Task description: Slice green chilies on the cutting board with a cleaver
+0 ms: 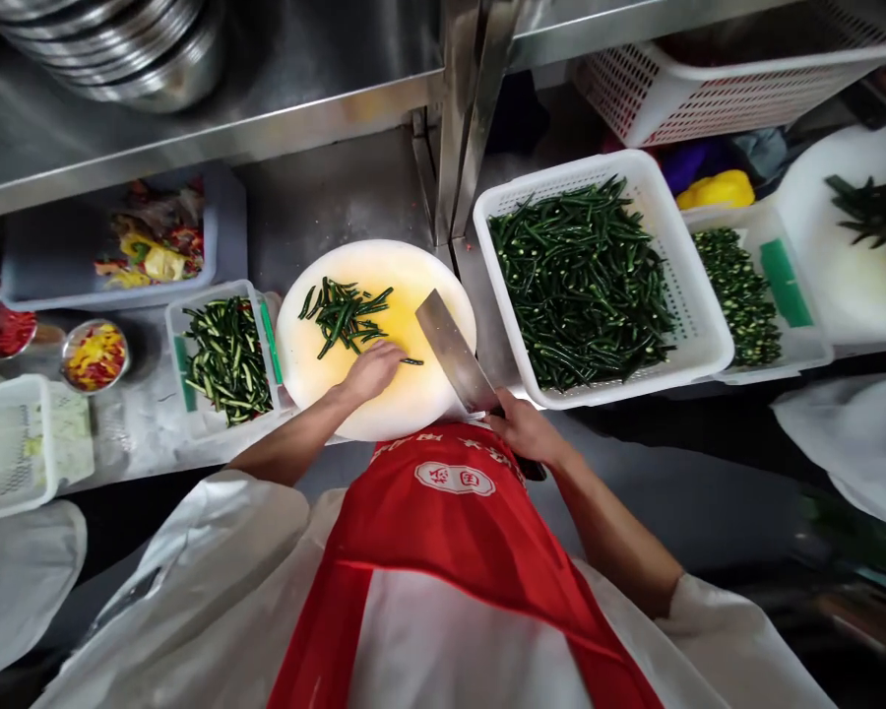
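Observation:
A round, yellow-stained cutting board (317,389) bears a loose pile of dark green peppers (344,317) on its left half. My left hand (375,369) rests on the board just below the pile, fingers pressed together on a single green pepper (411,361), whose end sticks out to the right. My right hand (526,428) grips the handle of a cleaver (454,353). Its broad blade lies slanted over the right side of the board, apart from my left hand.
Right of the board is a white basket (709,325) heaped with green peppers. A container of cut peppers (228,359) stands at the left, near a metal bowl (94,356). A steel shelf (325,108) overhangs the back.

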A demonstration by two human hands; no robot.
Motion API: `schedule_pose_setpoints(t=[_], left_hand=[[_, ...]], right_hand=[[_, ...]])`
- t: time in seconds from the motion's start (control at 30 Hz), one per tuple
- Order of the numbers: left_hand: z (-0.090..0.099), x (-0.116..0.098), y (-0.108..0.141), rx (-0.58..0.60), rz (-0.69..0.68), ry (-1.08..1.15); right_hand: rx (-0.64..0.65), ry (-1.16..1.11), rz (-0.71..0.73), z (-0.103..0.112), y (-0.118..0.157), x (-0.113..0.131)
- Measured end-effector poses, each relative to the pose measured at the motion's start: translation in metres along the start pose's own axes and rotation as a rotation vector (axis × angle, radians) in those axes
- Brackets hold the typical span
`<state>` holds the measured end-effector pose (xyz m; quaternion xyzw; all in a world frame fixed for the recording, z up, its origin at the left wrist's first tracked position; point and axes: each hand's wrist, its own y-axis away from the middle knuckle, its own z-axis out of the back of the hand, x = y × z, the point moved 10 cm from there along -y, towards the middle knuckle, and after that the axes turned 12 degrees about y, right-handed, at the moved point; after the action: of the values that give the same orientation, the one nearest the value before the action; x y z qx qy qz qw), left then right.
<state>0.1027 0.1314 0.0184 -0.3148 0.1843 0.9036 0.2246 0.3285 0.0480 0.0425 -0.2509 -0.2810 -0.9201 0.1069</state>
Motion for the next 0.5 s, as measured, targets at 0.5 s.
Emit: schedule_pose_setpoints(t=[0.5], left_hand=[[-0.022,-0.005,0.006,-0.029,-0.103,0.145]], right_hand=[[0.219,0.474,0.052,0.011,0.033,0.034]])
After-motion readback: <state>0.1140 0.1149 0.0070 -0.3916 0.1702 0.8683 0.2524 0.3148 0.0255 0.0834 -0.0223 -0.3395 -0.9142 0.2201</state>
